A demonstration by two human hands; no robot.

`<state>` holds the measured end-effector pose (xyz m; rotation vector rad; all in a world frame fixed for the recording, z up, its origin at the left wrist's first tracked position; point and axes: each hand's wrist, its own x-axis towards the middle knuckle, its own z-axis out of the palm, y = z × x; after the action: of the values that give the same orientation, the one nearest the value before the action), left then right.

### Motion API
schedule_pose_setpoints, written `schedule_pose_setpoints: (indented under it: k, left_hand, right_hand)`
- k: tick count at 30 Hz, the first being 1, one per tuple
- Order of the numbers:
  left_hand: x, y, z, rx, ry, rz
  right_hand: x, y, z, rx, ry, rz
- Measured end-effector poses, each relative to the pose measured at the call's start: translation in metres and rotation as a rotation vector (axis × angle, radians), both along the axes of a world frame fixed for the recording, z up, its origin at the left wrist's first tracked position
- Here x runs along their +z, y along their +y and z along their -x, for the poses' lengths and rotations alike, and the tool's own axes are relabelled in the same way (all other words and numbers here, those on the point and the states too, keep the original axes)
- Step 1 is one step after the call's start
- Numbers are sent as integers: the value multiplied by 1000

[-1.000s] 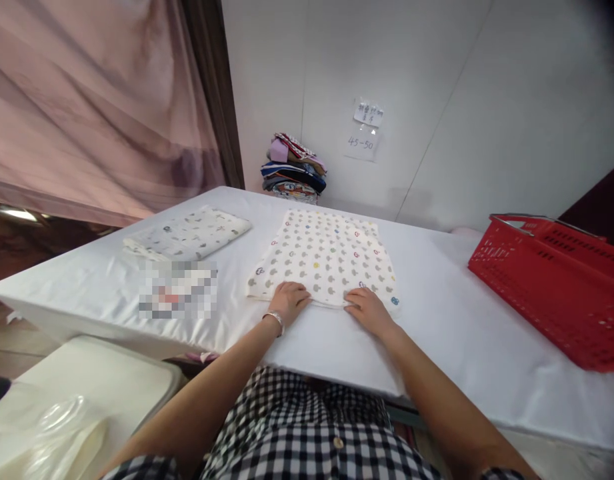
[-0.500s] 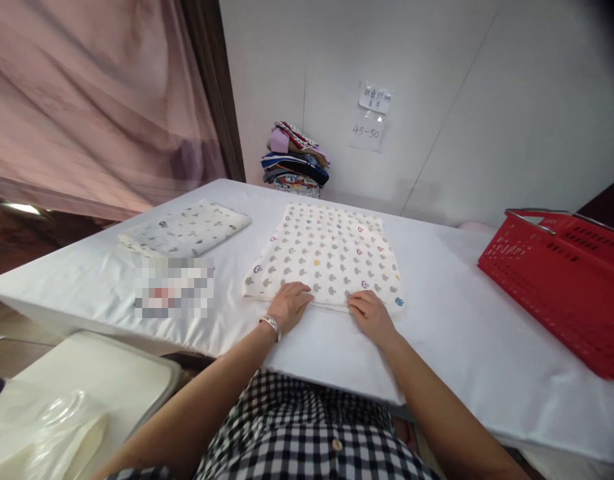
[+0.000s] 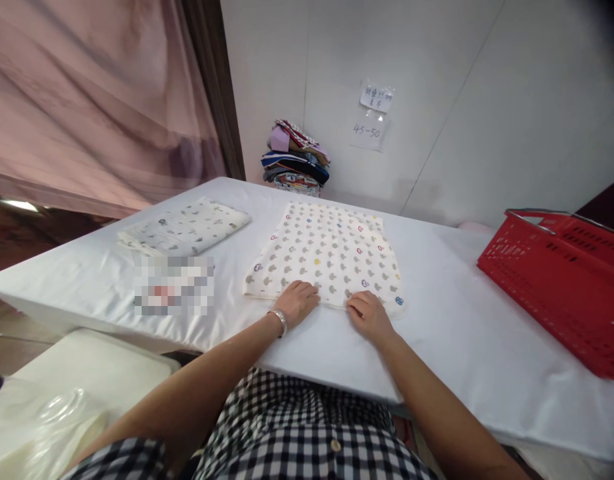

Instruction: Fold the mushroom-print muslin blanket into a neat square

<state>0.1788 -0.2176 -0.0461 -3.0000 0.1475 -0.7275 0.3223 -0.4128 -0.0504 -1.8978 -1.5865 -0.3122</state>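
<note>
A white cloth (image 3: 319, 253) printed with grey, red, yellow and blue motifs lies folded and spread flat before me. My left hand (image 3: 297, 303) rests on its near edge, left of the middle, fingers lying flat and close together. At the same edge, further right, my right hand (image 3: 371, 315) has its fingers curled onto the fabric, closed on the hem; the fingertips are partly hidden. To the left lies another folded white cloth (image 3: 187, 227) with a sparse grey-green print. A pixelated patch in front of it hides a small item.
The table has a white cover (image 3: 451, 320). A red plastic basket (image 3: 551, 287) with a metal handle stands at the right. Stacked folded fabrics (image 3: 295, 160) sit behind the far edge by the wall. A pale stool (image 3: 101, 373) with clear plastic is at lower left.
My left hand has slid slightly right along the near edge. My right hand's fingers have curled in a little more. The cloth keeps its place; the view has tilted slightly.
</note>
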Motion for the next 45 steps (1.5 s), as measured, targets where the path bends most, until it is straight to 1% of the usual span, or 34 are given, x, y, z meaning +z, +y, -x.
schedule_pose_setpoints:
  k: [4, 12, 15, 20, 25, 28, 30, 32, 37, 41, 45]
  left_hand:
    - [3, -3, -4, 16, 28, 20]
    - [5, -6, -4, 65, -63, 281]
    - [5, -4, -5, 73, -83, 325]
    - [7, -4, -6, 91, -79, 279]
    - [6, -9, -3, 68, 14, 231]
    - [6, -7, -1, 129, 45, 189]
    - [7, 0, 3, 180, 25, 163]
    - [9, 11, 11, 209, -7, 142]
    - [8, 51, 45, 283, -55, 109]
    - [5, 74, 71, 292, -39, 92]
    - [2, 84, 84, 317, -16, 100]
  right_hand:
    - [1, 0, 2, 1, -12, 27]
    - [3, 2, 4, -70, -107, 70]
    - [5, 4, 3, -84, -137, 57]
    - [5, 6, -1, -88, -123, 41]
    - [3, 5, -1, -88, -124, 36]
    - [1, 4, -1, -97, -127, 20]
    - [0, 3, -2, -96, -121, 2]
    - [-2, 2, -4, -87, -116, -4]
    - [-4, -5, -8, -86, -170, 80]
    - [-2, -21, -16, -75, -246, 149]
    - [1, -46, -28, -116, -293, 203]
